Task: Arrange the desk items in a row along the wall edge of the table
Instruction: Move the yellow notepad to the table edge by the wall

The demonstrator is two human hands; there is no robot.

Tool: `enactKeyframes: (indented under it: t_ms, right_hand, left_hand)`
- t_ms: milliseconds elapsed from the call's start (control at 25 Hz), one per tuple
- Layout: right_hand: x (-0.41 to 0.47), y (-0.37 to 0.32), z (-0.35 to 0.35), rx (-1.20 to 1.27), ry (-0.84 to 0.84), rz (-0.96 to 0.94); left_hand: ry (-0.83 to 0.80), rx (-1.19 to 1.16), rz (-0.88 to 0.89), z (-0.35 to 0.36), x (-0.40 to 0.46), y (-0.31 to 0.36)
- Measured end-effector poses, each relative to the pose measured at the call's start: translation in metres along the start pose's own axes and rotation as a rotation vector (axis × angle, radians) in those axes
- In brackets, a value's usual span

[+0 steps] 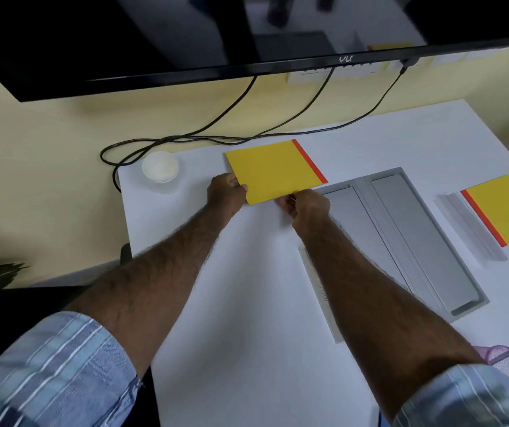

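Both hands are engaged on one yellow notebook [273,171] with an orange-red spine strip, lying flat on the white counter [231,288] near its wall edge. It sits at about 12 o'clock from the person and at 3 o'clock from a stack of white paper cups [160,167]. That position, close under the monitor [185,35] and level with the cups, suits a slot in the intended row. In my judgement the two-handed hold is there to square it to the wall edge.

The left hand [226,192] pinches the notebook's near-left corner, fingers curled onto the edge. The right hand [304,204] grips the near edge towards the right corner, fingers curled under (fingertip contact beneath the cover cannot be seen).

A second yellow notebook [505,208] lies well apart at 3 o'clock, beside a clear plastic strip [468,229], not yet in the row. A grey cable tray [413,235] is recessed in the counter between the two notebooks. Black cables [277,131] trail along the wall edge behind.
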State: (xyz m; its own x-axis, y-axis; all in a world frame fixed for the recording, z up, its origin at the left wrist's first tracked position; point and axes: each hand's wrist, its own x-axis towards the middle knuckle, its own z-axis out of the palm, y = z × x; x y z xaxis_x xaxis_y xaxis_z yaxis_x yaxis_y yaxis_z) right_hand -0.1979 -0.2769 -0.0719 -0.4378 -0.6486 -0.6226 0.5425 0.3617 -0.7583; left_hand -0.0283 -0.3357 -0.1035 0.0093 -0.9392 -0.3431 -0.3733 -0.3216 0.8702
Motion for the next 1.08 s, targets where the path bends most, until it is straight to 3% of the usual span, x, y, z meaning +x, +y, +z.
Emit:
enactKeyframes:
  t_ms: [280,400,480,520,560,640,720,1080]
  right_hand:
    - [0.009,0.003,0.007,-0.106,0.035,0.009]
    - [0.002,-0.005,0.003,-0.382,0.208,-0.08]
    - [-0.016,-0.001,0.004,-0.79,0.28,-0.095]
    - [-0.02,0.0,0.002,-0.856,0.289,-0.14]
    - [-0.031,-0.001,-0.003,-0.721,0.282,-0.122]
    - [-0.052,-0.002,-0.015,-0.201,0.155,-0.074]
    - [-0.083,0.007,-0.022,-0.085,0.096,-0.074]
    - [-0.228,0.016,-0.098,-0.518,0.107,-0.428]
  left_hand:
    - [-0.039,0.009,-0.013,-0.001,0.012,0.0]
    - [-0.023,0.03,-0.036,-0.005,0.005,0.005]
    - [-0.01,0.06,-0.062,-0.009,0.0,0.008]
    - [-0.001,0.081,-0.057,-0.011,-0.006,0.01]
    - [0.003,0.097,-0.051,-0.012,-0.015,0.013]
    - [-0.003,0.112,-0.039,-0.012,-0.041,0.018]
    - [0.004,0.123,-0.043,-0.008,-0.06,0.017]
    - [-0.038,0.134,0.117,0.017,-0.236,0.045]
